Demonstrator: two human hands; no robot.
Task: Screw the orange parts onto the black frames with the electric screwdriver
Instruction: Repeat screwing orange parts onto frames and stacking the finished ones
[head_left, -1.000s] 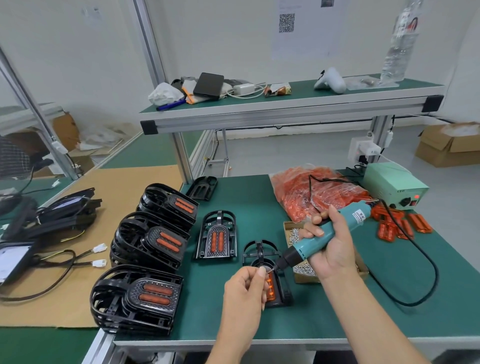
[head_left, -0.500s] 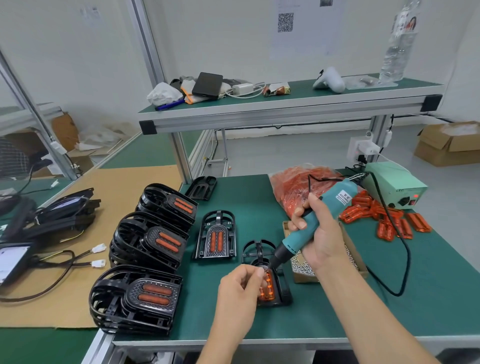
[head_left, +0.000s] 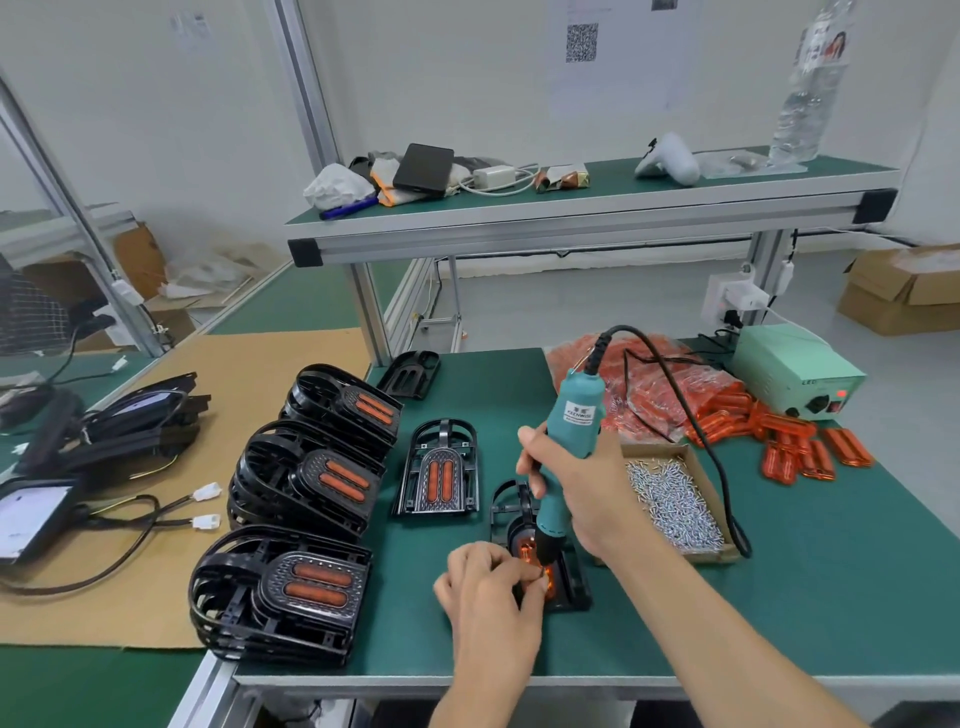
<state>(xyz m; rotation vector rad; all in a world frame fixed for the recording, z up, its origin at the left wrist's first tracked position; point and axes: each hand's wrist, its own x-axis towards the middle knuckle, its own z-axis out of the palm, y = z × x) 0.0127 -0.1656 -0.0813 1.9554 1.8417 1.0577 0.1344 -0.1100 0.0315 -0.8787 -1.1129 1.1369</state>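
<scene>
Black frame (head_left: 566, 587) with orange part (head_left: 527, 546) seated lies on green mat (head_left: 779, 597) near front edge, right of three frame stacks (head_left: 306, 483). Right hand (head_left: 587, 493) grips teal electric screwdriver (head_left: 569, 447) near-upright, bit on orange part. Left hand (head_left: 488, 587) fingers curled, pinching at bit tip. Screw box (head_left: 675, 499) just right

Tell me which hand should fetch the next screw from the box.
Left. The right hand grips the screwdriver upright over the frame; the left hand only pinches at its tip.
</scene>
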